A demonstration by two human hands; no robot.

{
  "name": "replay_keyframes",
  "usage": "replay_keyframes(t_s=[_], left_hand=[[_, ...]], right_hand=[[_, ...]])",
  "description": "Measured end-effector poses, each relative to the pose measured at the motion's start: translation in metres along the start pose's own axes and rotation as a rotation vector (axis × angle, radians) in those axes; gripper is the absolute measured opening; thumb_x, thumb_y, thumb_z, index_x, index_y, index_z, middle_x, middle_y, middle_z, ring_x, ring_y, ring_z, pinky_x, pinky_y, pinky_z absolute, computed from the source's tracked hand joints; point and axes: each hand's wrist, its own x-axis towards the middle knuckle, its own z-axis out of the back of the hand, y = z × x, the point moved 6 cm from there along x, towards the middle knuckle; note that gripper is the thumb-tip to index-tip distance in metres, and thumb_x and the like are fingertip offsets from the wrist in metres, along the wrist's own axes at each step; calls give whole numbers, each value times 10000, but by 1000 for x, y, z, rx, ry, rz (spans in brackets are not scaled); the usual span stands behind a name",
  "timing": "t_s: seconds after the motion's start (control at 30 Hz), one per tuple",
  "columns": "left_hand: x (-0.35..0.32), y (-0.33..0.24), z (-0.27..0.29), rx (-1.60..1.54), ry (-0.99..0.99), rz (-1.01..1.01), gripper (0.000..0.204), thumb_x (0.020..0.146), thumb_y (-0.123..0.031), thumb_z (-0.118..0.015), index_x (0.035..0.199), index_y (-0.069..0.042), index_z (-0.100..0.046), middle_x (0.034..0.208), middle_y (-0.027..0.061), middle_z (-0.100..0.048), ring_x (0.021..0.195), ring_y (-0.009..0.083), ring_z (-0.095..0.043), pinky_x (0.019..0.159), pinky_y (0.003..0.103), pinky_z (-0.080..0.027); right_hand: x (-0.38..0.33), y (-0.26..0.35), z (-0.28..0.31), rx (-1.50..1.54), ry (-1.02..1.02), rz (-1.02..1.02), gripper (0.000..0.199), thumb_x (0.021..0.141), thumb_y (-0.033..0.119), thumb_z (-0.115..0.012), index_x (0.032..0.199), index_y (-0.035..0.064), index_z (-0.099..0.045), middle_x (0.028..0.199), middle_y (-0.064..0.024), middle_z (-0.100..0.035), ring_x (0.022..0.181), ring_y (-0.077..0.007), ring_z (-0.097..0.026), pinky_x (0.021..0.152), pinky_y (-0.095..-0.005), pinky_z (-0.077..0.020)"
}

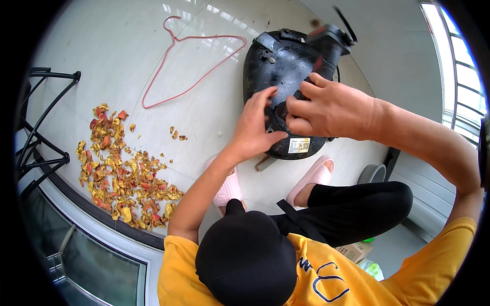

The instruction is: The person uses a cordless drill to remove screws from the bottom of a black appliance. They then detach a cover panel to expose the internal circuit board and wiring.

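Note:
A black, glossy, oval shell (288, 64) lies on the floor in front of me, with fittings along its far end and a white label (299, 145) at its near end. My right hand (332, 107) is closed around a dark tool (332, 45) with red accents, which looks like a cordless drill. The tool's blurred upper end sticks out past the shell's far right edge; my fingers hide its working end. At the shell's near left side, my left hand (255, 122) rests on the surface with thumb and fingers apart. What lies under its fingertips is partly hidden.
A pink clothes hanger (196, 37) lies on the floor at the far left. Dried yellow-red peels (127, 173) are spread at the left, beside a black metal rack (46, 127). My pink slippers (312, 181) flank the near end. A grey basin (372, 174) stands at the right.

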Motion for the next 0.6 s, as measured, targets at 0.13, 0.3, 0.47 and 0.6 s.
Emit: replay_keyframes(t_s=[0.13,0.3,0.47,0.6], left_hand=[[33,-2,-22,-34,292,-65,633,634,-44,-738,1207,-41,-469,1156,151,-518,1084,339,-482,926,417,-403],[28,18,-37,-225,193,-96,625,630,-40,-723,1181,2,-432,1141,189,-493,1096,377,-471,931,419,-396],[20,16,-37,46,6,-85,668,600,-61,-731,1185,6,-415,1107,173,-499,1030,391,-485,872,438,-402],[15,-1,-45,377,-40,-231,703,587,-80,-766,1194,8,-422,1108,154,-496,1066,361,-465,902,458,-361]], right_hand=[[2,6,-6,-142,-217,167,346,716,109,-709,984,153,-494,949,-46,-515,911,-274,-565,935,-474,-441],[-10,-8,15,229,5,-278,979,575,0,-811,1374,286,-324,1493,-119,-225,1367,-328,-272,1115,-497,-297],[-54,-32,-4,970,-160,-1172,771,679,356,-777,1239,-46,-434,1160,-216,-525,1079,-315,-565,933,-403,-484],[-31,-29,-29,1478,353,-1326,590,657,313,-754,1066,-64,-556,817,-144,-628,754,-242,-653,715,-302,-559]])
